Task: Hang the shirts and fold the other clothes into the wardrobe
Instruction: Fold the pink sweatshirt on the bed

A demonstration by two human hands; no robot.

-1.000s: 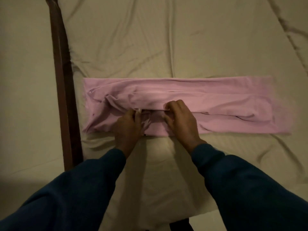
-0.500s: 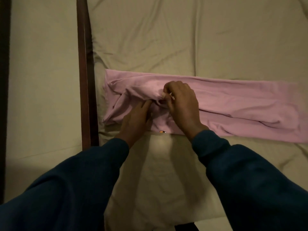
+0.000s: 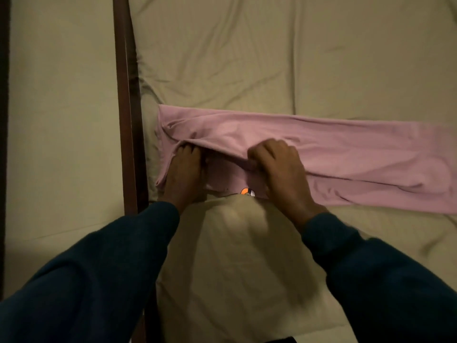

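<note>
- A dark brown wooden bed rail (image 3: 126,107) runs from 12 to 6 o'clock, left of everything else.
- The left hand (image 3: 184,177) reaches under a raised fold; its fingertips are hidden, so I cannot tell its grip.
- The long pink folded cloth garment (image 3: 346,154) lies across the beige bedsheet (image 3: 247,58) from 9 to 3 o'clock.
- The right hand (image 3: 279,169) pinches that fold's edge with curled fingers.
- Judged step: tidying a fold. Next, likely smoothing it flat, then folding end to end.

Wood rail (image 3: 128,144) left; bedsheet (image 3: 247,58) beyond.
</note>
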